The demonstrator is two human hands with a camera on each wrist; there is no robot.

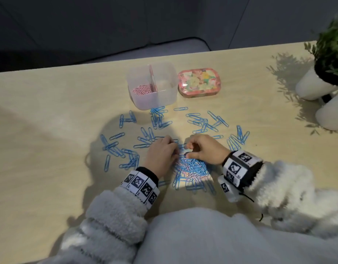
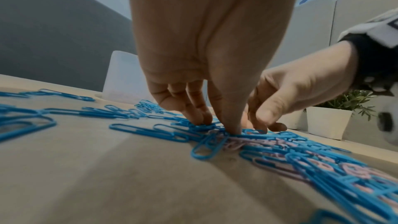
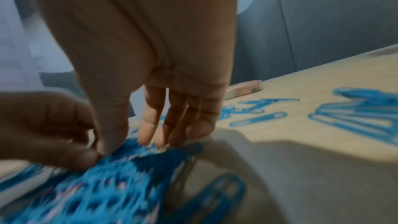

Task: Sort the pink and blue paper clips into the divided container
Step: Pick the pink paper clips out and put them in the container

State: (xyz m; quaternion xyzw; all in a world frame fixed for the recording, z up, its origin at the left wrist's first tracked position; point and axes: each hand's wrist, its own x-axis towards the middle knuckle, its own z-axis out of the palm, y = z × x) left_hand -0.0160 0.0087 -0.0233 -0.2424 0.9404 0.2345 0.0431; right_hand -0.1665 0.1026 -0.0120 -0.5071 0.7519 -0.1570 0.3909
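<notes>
A translucent divided container [image 1: 137, 100] stands at the table's far middle, with pink clips [image 1: 143, 90] in its left compartment. Its right compartment looks bare. Several blue clips [image 1: 202, 121] lie scattered over the table in front of it. A dense mixed pile of blue and pink clips [image 1: 192, 168] lies close to me. My left hand [image 1: 173, 149] reaches down onto the pile's far left edge, thumb tip pressing on the clips [image 2: 233, 129]. My right hand [image 1: 187, 149] meets it from the right, thumb on the pile and fingers [image 3: 150, 125] hanging straight above it.
A floral tin [image 1: 199, 82] sits right of the container. Two white plant pots [image 1: 312, 86] [image 1: 330, 113] stand at the far right edge. Loose blue clips [image 1: 113, 147] spread left of my hands. The table's far edge drops to a dark seat.
</notes>
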